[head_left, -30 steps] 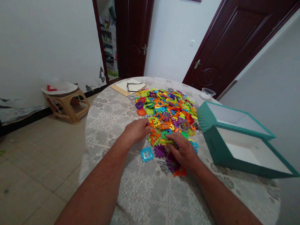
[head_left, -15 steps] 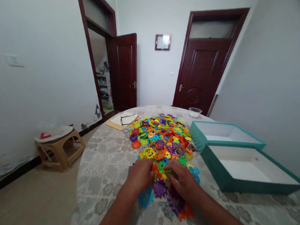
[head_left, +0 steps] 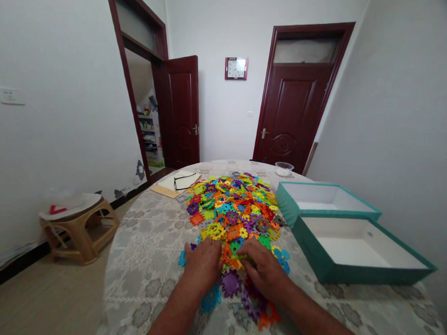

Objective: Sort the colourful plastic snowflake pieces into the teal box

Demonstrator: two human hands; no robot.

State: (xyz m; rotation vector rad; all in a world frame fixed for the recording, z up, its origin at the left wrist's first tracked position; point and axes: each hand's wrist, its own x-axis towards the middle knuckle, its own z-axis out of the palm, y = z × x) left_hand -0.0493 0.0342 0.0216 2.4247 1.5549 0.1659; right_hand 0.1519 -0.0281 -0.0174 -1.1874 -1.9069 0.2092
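Note:
A heap of colourful plastic interlocking pieces (head_left: 231, 211), toothed squares and gears, spreads down the middle of the table. My left hand (head_left: 204, 262) bends over the near left edge of the heap, its curled fingertips hidden beneath it. Blue and purple bits show at its outer side, and a blue toothed piece (head_left: 211, 299) lies partly under the wrist. Close by, my right hand (head_left: 264, 268) is closed, thumb towards the fingers, with a yellow-green piece (head_left: 246, 258) showing at the fingertips. Between the wrists lies a purple square piece (head_left: 231, 283); an orange piece (head_left: 269, 317) sits nearer me.
To the right stand a green box (head_left: 324, 267) with white inside and its similar other half (head_left: 328, 198). Glasses (head_left: 183, 181) rest on paper at the far left. A clear plastic bowl (head_left: 284, 169) is at the back, and a stool (head_left: 80, 233) stands left of the table.
The view has tilted up, showing more wall and doors. My left hand has come nearer to me along the heap, covering the blue piece partly. My right hand stays closed at the near edge.

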